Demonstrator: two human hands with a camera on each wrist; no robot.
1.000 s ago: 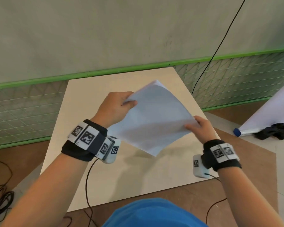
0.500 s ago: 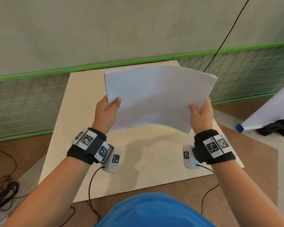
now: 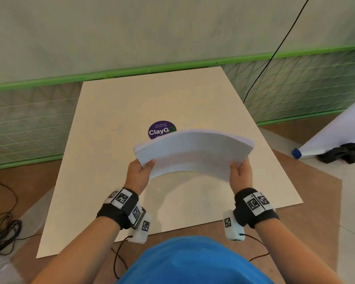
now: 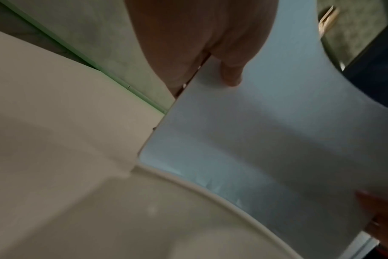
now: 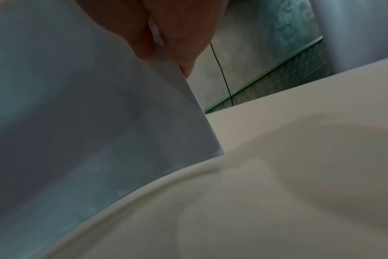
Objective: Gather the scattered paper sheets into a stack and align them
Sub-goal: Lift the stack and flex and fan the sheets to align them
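Observation:
A stack of white paper sheets [image 3: 195, 152] is held above the beige table [image 3: 111, 140], bowed upward in the middle. My left hand [image 3: 140, 171] grips its left edge, thumb on top. My right hand [image 3: 239, 171] grips the right edge the same way. In the left wrist view the paper stack [image 4: 266, 140] shows from below with a fingertip [image 4: 231, 77] under it. The right wrist view shows the stack [image 5: 78, 113] pinched between thumb and fingers [image 5: 177, 35], with its lower edge just above the tabletop [image 5: 299, 157].
A round purple sticker [image 3: 159, 130] lies on the table just beyond the stack. A black cable [image 3: 275, 50] hangs down the wall at the right. A rolled white sheet [image 3: 332, 136] and a black object [image 3: 342, 152] lie on the floor right. Cables [image 3: 2, 232] lie on the floor left.
The stack went from tilted diamond-wise to square, then came down and nearer the table, now bowed upward. Both hands shifted to its side edges. The purple sticker came into sight.

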